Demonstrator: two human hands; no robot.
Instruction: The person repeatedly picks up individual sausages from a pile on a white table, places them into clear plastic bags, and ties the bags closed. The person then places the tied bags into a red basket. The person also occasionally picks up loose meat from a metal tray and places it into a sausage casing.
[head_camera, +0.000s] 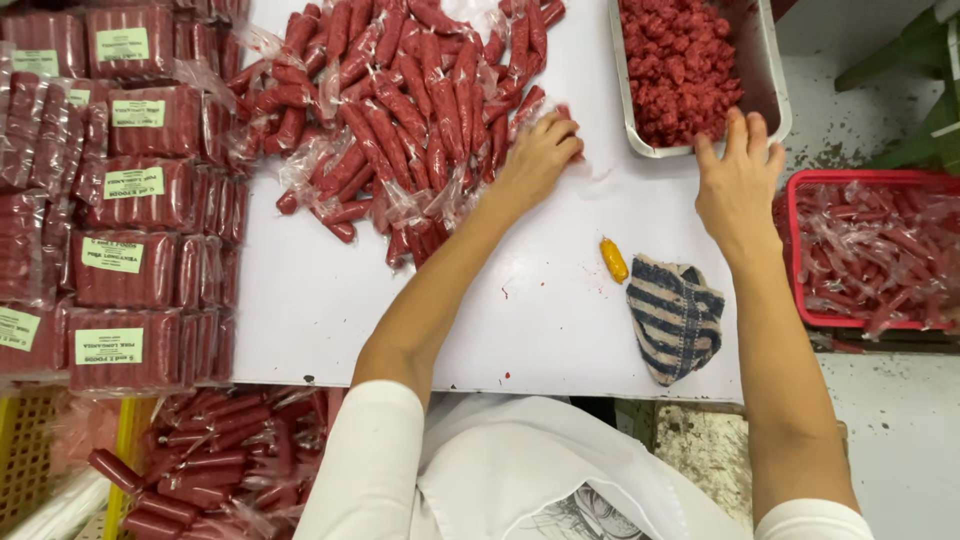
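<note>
Head view, looking down on a white table (560, 330). Left hand (540, 155) lies at the right edge of a heap of red sausages in clear wrappers (400, 110), fingers curled loosely down onto the nearest wrapped pieces; whether it actually grips one, cannot tell. Right hand (738, 180) is spread flat, fingers apart, fingertips resting on the near rim of a metal tray (770, 85) holding red ground meat (680, 60); it grips nothing. The sausage heap covers the upper middle of the table, just left of the tray. Between the two forearms, on bare table, lies a small yellow-orange object (613, 259), and just beside it to the right a crumpled striped cloth (677, 315) near the table's front edge. Along the table's left side, stacked flat packs of red sausages with pale labels (125, 265). Right of the table, a red crate (870, 250) full of wrapped sausages. Lower left, below the table edge, more loose wrapped sausages (215, 460) beside a yellow basket (25, 450). White sleeves on both arms.
</note>
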